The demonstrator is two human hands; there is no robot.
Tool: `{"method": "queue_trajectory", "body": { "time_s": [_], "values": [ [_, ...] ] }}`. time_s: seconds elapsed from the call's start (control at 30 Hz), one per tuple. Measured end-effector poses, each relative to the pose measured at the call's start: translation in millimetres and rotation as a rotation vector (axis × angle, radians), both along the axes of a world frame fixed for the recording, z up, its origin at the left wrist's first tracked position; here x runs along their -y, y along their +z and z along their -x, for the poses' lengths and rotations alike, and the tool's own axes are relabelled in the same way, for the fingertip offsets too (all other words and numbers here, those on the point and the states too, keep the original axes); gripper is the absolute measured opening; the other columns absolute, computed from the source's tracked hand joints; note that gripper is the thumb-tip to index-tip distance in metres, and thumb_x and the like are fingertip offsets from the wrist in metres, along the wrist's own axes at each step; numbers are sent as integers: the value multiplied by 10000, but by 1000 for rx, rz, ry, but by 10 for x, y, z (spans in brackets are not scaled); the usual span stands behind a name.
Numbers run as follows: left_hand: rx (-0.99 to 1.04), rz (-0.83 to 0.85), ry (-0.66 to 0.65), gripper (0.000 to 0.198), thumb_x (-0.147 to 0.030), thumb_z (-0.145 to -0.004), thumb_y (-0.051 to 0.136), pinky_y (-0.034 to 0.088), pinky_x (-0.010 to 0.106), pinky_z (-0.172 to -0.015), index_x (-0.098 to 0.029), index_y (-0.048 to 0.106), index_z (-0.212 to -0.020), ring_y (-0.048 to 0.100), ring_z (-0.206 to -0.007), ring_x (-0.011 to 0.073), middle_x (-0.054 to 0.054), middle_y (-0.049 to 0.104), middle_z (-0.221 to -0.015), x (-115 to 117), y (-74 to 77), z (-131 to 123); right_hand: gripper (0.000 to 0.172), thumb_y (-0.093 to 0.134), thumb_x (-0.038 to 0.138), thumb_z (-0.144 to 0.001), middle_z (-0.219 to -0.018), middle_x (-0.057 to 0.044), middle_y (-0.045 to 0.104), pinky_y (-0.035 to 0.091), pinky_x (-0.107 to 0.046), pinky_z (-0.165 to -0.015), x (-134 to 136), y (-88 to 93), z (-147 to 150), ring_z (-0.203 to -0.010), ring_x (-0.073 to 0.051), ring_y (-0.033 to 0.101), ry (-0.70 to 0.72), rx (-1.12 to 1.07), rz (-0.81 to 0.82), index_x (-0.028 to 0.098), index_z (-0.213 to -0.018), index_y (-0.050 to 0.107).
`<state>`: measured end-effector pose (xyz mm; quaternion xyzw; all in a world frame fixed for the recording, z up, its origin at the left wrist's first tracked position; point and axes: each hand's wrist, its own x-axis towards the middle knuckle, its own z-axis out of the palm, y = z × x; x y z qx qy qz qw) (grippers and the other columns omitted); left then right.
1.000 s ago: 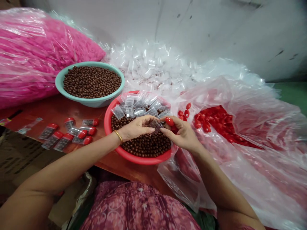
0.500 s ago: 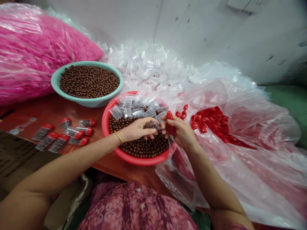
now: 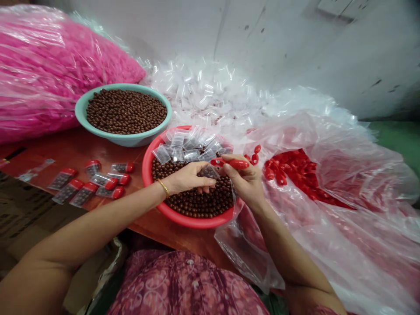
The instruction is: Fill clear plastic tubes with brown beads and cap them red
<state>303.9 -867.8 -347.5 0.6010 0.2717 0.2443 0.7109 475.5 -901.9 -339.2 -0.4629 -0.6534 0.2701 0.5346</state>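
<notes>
Seen over the red bowl [image 3: 183,217], near centre of the bench [image 3: 75,151]: left hand [image 3: 188,177] and right hand [image 3: 244,181], close together.

Left fingers [image 3: 201,169] pinched closed on a small clear pouch [image 3: 210,171], held just above the brown balls [image 3: 197,203] in that bowl. Gold bracelet [image 3: 163,187] on the left wrist.

Right fingers [image 3: 230,171] curled tight round a red clip [image 3: 234,163], held level at the pouch's far right edge. Cannot tell whether clip and pouch are touching.

Empty clear pouches [image 3: 188,146] piled at the far side of the red bowl.

Teal bowl [image 3: 82,114], also full of brown balls, farther left and just beside the red bowl.

Finished packets [image 3: 95,181] with red tops lying flat on the bench, left of the red bowl.

Large clear bag [image 3: 344,144] at right, holding loose red clips [image 3: 292,168] and lying against the red bowl's right rim.

Heap of clear pouches [image 3: 210,92] at far centre. Pink-filled bag [image 3: 49,65] at far left.
</notes>
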Motion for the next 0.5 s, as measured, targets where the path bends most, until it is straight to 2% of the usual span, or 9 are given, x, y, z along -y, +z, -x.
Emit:
{"method": "queue_trajectory", "body": {
  "time_s": [0.1,0.2,0.3,0.37,0.5],
  "values": [
    [45,58,21,305,-302,-669,689,369,178,-415,-139,514,-857,484,-453,47,-57,528,-612,-5,13,2,160,590,233,-833,-1027,-49,686,526,-349,-866,26,-60,-45,-962,-175,641,64,221,-224,242,-965,681],
    [83,104,-6,320,-287,-645,694,337,167,-372,-142,518,-869,432,-401,32,-71,517,-578,0,29,-2,254,573,165,-842,-1096,-49,682,533,-344,-900,22,-153,-48,-1018,-170,643,113,310,-359,257,-1063,659],
    [54,99,-14,300,-243,-626,678,319,160,-343,-141,521,-860,390,-361,25,-85,494,-534,10,47,-3,297,529,163,-869,-1128,-62,674,536,-358,-924,21,-244,-13,-1047,-179,639,48,360,-458,246,-1134,634],
    [23,95,7,264,-210,-611,651,310,155,-329,-139,519,-828,375,-345,21,-88,488,-521,15,58,-2,374,504,167,-881,-1190,-81,643,532,-370,-942,44,-281,10,-1084,-191,622,49,410,-500,228,-1243,573],
    [-3,75,39,252,-165,-576,573,286,144,-312,-130,536,-823,356,-324,19,-97,465,-486,26,73,-5,601,517,129,-866,-1362,-97,506,493,-358,-1002,163,-288,33,-1197,-201,542,122,474,-503,219,-1436,350]
  ]
}}
